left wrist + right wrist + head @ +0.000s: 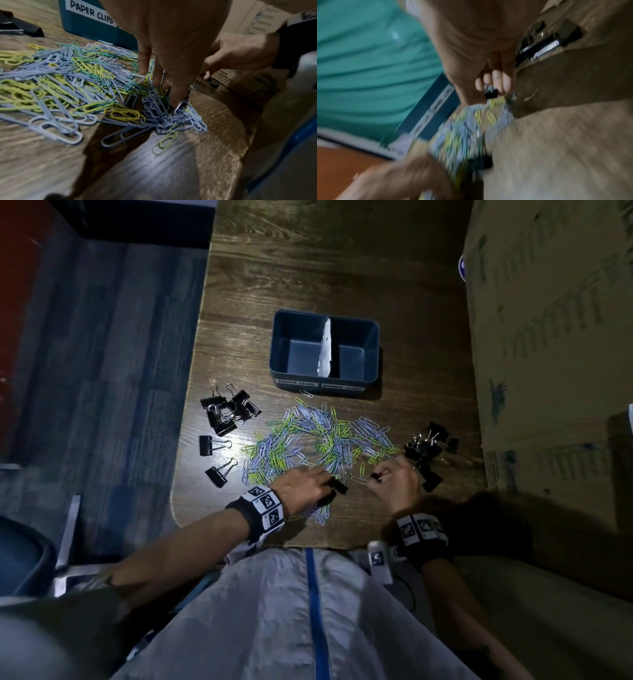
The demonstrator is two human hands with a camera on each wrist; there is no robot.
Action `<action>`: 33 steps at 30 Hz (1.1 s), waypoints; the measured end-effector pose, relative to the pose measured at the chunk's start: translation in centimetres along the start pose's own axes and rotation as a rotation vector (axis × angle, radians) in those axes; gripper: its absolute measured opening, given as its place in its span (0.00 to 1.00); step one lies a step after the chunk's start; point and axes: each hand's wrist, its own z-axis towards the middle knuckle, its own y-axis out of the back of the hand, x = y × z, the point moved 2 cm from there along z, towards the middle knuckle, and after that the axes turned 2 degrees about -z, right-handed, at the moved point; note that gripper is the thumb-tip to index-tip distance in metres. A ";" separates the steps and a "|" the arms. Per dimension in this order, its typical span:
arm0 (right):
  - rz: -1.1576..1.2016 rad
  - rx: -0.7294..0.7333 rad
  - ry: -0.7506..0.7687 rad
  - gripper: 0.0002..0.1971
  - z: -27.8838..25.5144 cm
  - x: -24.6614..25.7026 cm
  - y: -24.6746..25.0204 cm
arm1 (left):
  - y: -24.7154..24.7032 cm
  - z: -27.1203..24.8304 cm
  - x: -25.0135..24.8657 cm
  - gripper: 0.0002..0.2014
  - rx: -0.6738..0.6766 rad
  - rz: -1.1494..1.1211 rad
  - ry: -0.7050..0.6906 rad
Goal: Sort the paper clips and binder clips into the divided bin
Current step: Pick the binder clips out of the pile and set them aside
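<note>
Right wrist view smeared by blur; right hand (489,75) fingers curled round small black binder clip (491,93). Left hand (301,486) fingers straight, pressing into paper clips (318,440) near side of divided bin (324,350); black clip (337,486) beneath fingertips, grip unclear. Bin compartments look empty.

"PAPER CLIPS" is printed in dark capitals on a white label (91,12) stuck to the front wall of the blue divided bin (96,29), as seen from the left wrist. In the head view a second label (342,387) beside it appears to read "BINDER CLIPS", though blurred.
</note>
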 end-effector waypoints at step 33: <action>-0.243 0.180 0.516 0.20 -1.2 5.3 -4.0 | 2.8 -8.6 17.6 0.13 -0.524 -0.422 1.112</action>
